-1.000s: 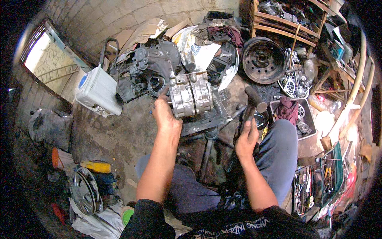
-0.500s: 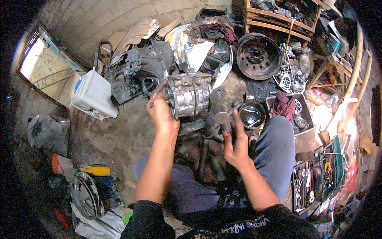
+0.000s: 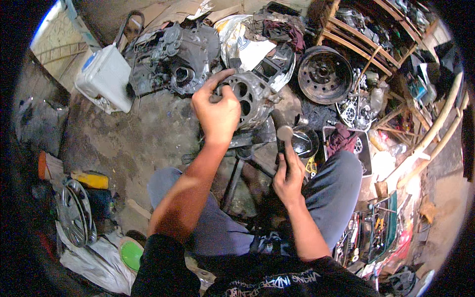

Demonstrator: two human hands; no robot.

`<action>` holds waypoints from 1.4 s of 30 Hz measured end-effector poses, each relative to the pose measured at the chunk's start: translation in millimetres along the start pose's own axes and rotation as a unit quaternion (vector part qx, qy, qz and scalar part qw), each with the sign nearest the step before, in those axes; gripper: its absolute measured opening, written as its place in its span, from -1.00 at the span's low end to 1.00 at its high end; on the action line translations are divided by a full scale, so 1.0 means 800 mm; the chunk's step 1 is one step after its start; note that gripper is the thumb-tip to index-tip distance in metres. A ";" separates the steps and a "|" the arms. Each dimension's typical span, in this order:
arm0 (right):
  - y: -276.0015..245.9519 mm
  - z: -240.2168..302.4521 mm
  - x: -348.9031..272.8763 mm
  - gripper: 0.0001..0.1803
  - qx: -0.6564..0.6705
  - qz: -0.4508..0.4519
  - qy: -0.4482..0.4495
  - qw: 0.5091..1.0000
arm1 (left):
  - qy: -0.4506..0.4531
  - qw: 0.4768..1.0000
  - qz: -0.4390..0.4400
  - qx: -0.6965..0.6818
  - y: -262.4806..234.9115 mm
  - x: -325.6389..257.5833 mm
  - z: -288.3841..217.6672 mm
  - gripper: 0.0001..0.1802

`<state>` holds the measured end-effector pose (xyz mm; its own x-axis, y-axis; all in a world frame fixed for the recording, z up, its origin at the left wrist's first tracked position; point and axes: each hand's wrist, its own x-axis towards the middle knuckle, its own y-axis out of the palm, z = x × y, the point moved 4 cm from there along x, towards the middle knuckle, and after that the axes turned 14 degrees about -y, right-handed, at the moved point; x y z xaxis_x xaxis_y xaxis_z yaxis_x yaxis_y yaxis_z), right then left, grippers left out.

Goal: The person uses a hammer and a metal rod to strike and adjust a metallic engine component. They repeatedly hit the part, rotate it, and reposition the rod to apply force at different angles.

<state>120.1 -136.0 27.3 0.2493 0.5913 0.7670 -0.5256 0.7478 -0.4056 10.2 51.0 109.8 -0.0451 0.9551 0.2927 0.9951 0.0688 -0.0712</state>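
Note:
A grey cast-metal housing (image 3: pixel 260 99) stands in front of me, its end face with large round holes turned toward my left hand. My left hand (image 3: pixel 216 111) is closed at that face, with the thumb and fingers bent around its near-left edge; the inner fingertips are partly hidden. Below the housing is a dark metal stand (image 3: pixel 232 180) with spread legs between my knees. My right hand (image 3: pixel 289 180) is wrapped round the handle of a hammer (image 3: pixel 285 132), its round pale head pointing up. The hammer is apart from the housing, to its lower right.
A round pan of dark liquid (image 3: pixel 306 142) sits behind the hammer. Beside it is a tray (image 3: pixel 363 161) with a rag and metal parts. A large gearbox (image 3: pixel 190 49), a white jug (image 3: pixel 105 79) and a wheel rim (image 3: pixel 325 74) lie farther off. An opened tool case (image 3: pixel 381 230) is at right.
The housing has turned, so its holed end face now shows instead of its ribbed side. My left hand has shifted right and up over it. The hammer now points more upright.

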 end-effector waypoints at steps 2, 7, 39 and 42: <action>0.008 0.000 -0.009 -0.47 0.010 0.000 0.006 1.000 | 0.024 1.000 -0.003 0.005 -0.001 0.001 0.001 -0.67; 0.019 -0.007 -0.016 -0.48 -0.036 0.039 0.003 0.999 | 0.014 0.998 -0.004 0.066 0.000 0.000 0.006 -0.68; 0.017 0.007 -0.038 -0.53 0.004 0.077 0.072 0.994 | 0.018 0.985 0.016 0.169 -0.019 0.046 -0.001 -0.73; 0.016 0.014 -0.038 -0.57 0.016 0.029 -0.022 0.999 | 0.016 0.984 0.012 0.177 -0.020 0.045 -0.005 -0.73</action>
<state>96.8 -147.6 4.1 0.1821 0.6180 0.7648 -0.5642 0.7027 -0.4335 -6.9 83.3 125.2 -0.0140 0.9487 0.3160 0.9029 0.1478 -0.4037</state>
